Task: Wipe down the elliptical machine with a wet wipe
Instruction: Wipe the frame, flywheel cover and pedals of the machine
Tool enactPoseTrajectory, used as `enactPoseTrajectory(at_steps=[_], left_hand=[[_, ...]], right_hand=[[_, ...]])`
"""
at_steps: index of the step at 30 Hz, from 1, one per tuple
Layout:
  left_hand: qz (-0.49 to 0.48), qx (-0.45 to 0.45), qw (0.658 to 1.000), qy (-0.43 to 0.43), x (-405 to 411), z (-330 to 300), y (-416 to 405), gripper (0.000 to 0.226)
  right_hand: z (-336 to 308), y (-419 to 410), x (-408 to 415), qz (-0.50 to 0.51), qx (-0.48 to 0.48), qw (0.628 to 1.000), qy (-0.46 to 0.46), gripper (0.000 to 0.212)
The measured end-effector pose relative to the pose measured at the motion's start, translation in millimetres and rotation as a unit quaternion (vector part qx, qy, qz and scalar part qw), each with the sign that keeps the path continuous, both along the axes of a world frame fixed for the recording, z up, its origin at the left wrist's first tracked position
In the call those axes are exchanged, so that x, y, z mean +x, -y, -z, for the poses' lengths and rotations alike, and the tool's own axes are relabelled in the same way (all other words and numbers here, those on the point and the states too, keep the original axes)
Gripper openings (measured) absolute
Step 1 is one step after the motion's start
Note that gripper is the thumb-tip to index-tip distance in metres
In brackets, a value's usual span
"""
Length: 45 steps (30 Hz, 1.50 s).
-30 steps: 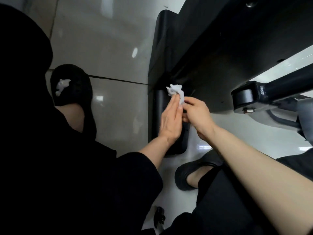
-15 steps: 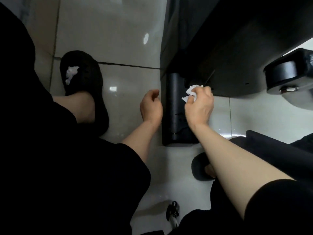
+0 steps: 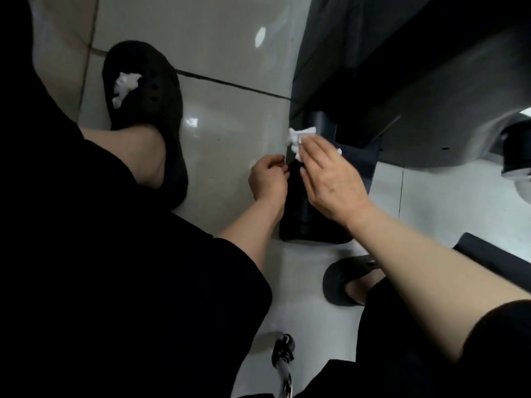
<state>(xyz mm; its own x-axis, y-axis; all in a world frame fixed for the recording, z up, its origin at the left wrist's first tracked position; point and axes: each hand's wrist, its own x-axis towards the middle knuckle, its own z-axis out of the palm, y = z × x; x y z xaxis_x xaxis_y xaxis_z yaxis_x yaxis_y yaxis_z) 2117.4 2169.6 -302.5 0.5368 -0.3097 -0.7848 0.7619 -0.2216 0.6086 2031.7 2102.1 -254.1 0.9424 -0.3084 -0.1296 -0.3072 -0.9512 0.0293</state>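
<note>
right hand (image 3: 333,179): our flat fingers press the wet wipe (image 3: 298,139) onto the elliptical machine (image 3: 425,90) base, wipe bunched under the fingertips | left hand (image 3: 268,179): loosely curled, holding nothing | advice: spread the wipe, use overlapping strokes

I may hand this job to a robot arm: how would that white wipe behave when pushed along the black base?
The wet wipe looks crumpled and floppy, so it would probably bunch up rather than slide flat. The right hand presses it under straight fingers, suggesting it is light and needs steady pressure. On the smooth black base it may slip aside.
</note>
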Motion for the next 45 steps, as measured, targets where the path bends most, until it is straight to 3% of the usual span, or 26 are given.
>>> enactPoseTrajectory(at_steps=[6,8,10,14,18,24,29,33,39,42,45], left_hand=[[0.001,0.0,0.998,-0.056,-2,4,-9,0.034],[-0.012,-0.001,0.995,-0.099,0,2,-16,0.036],[-0.021,0.01,0.991,-0.129,0,2,-22,0.037],[-0.006,0.034,0.99,-0.135,-9,3,-33,0.037],[0.036,0.048,0.99,-0.125,-12,4,-41,0.031],[0.082,0.048,0.986,-0.139,-16,-10,-53,0.027],[0.11,0.048,0.989,-0.092,-11,-26,-54,0.022],[0.126,0.019,0.991,-0.051,-15,-37,-46,0.036],[0.185,0.051,0.98,0.044,-24,-42,-37,0.031],[0.206,0.072,0.973,0.08,-27,-45,-32,0.031],[0.275,0.091,0.946,0.148,-31,-46,-31,0.027]], right_hand=[[1,22,68,-0.019,-0.091,0.969,-0.23,0.05],[1,14,65,-0.062,-0.138,0.954,-0.26,0.053],[-5,4,49,-0.076,-0.151,0.956,-0.242,0.056],[-5,-19,-13,-0.084,-0.041,0.99,-0.104,0.044],[-5,-38,-45,-0.15,0.017,0.983,-0.106,0.047],[14,-88,-35,0.084,0.035,0.995,-0.043,0.054],[15,-113,-86,0.081,0.074,0.994,0.013,0.057],[8,-88,-67,0.362,0.136,0.918,0.085,0.061],[12,-105,-56,0.297,0.151,0.94,0.072,0.069],[11,-72,-52,0.38,0.155,0.902,0.13,0.062],[-1,-28,-43,0.49,0.226,0.825,0.168,0.061]])
